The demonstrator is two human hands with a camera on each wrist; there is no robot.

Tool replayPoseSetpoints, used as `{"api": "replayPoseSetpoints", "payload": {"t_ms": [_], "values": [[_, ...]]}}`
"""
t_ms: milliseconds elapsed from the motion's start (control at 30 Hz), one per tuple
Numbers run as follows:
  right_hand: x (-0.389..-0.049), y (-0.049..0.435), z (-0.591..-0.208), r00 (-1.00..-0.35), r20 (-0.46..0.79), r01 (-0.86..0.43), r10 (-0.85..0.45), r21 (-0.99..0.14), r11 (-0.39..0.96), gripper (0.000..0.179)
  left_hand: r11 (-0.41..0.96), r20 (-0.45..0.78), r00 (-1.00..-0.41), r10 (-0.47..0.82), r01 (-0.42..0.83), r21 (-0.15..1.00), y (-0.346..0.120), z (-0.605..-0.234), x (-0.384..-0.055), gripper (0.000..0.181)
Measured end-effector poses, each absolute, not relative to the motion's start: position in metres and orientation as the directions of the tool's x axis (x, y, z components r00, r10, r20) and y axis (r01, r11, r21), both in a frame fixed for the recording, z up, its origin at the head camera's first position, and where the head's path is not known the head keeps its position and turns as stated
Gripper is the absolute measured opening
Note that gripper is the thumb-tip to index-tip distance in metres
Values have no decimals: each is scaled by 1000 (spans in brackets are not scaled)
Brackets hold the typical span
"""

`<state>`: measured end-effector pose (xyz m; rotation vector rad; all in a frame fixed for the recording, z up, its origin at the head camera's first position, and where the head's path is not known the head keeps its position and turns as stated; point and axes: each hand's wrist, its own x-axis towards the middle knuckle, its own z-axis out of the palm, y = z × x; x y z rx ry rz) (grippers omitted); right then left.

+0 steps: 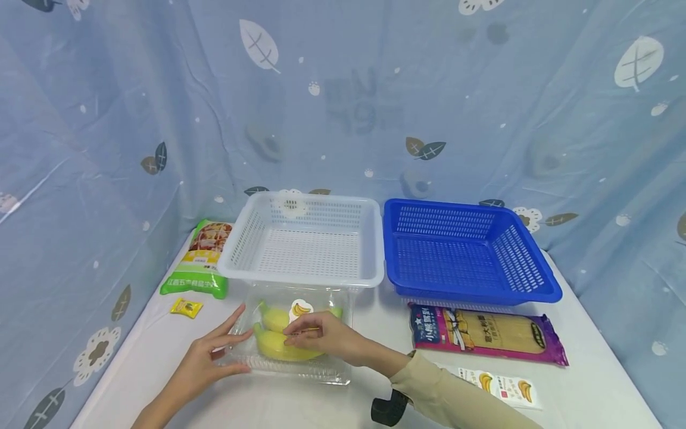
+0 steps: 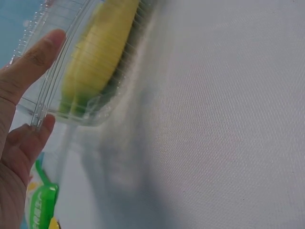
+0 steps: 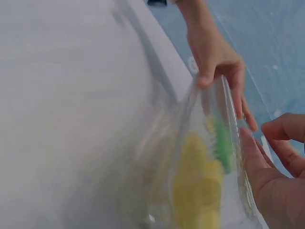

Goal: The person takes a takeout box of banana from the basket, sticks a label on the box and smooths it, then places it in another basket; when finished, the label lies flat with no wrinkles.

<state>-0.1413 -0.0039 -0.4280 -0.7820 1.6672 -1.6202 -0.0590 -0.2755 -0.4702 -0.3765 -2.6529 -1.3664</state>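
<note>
A clear plastic box (image 1: 340, 357) with yellow bananas (image 1: 286, 348) inside lies in front of the white basket. My left hand (image 1: 206, 354) grips its front left corner; in the left wrist view the thumb (image 2: 40, 55) and fingertips (image 2: 46, 126) lie on either side of the box's edge. Over the lid, my right hand (image 1: 327, 339) has bent fingers beside a round white banana sticker (image 1: 301, 307), whose lower edge they hide. The right wrist view shows the thumb (image 3: 257, 167) close to the lid; whether the fingers pinch the sticker is unclear.
Behind the box stands a white basket (image 1: 372, 274), with a blue basket (image 1: 546, 286) to its right. A noodle packet (image 1: 493, 333) and banana label sheets (image 1: 498, 386) lie at right. A green food bag (image 1: 198, 262) and small yellow packet (image 1: 186, 307) lie at left.
</note>
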Motion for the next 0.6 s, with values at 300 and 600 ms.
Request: {"api": "replayPoseSetpoints", "payload": {"t_ms": [300, 600], "values": [[-119, 28, -451, -716, 413, -496, -563, -868, -5, 30, 540, 146, -975, 168, 215, 814, -277, -467, -58, 60], [-99, 43, -480, -807, 330, -527, -490, -778, 343, 82, 606, 282, -944, 170, 326, 726, -300, -449, -76, 51]]}}
